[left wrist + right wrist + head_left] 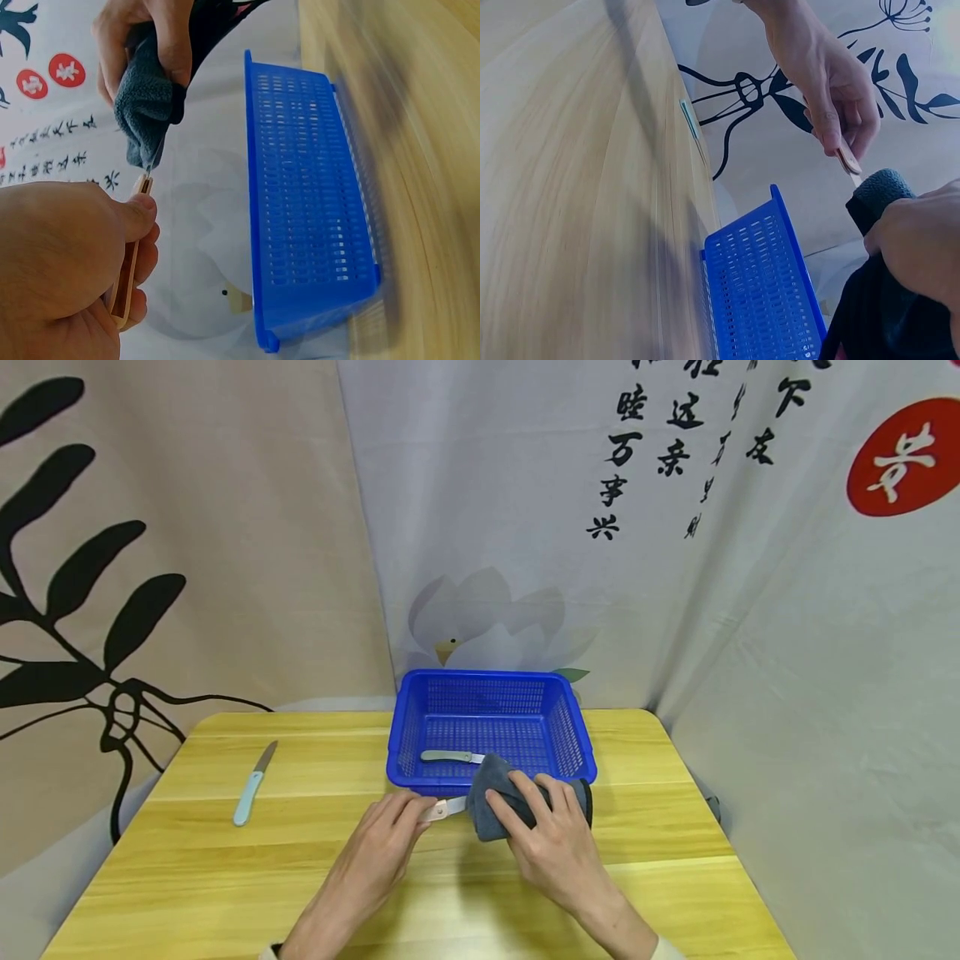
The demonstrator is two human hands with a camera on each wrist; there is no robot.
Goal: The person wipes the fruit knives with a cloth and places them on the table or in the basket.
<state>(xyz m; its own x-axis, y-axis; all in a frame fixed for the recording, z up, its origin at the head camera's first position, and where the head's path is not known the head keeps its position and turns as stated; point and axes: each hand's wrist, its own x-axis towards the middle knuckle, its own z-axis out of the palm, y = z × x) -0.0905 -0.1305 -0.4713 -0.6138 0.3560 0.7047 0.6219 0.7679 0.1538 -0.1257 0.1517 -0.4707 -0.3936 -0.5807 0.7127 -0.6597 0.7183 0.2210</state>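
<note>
My left hand grips a folding knife by its pale pinkish handle, blade pointing right. A dark grey-blue cloth is pinched in my right hand and covers most of that blade, hiding the tip. In the left wrist view, the handle shows a long slot along its edge. Both hands are just in front of a blue plastic basket. Inside the basket lies a knife with a pale green handle; the cloth hides part of its blade.
On the left of the wooden table lies another knife with a light blue handle, its blade pointing away. A printed curtain hangs behind the table and along its sides. The basket stands near the table's back edge.
</note>
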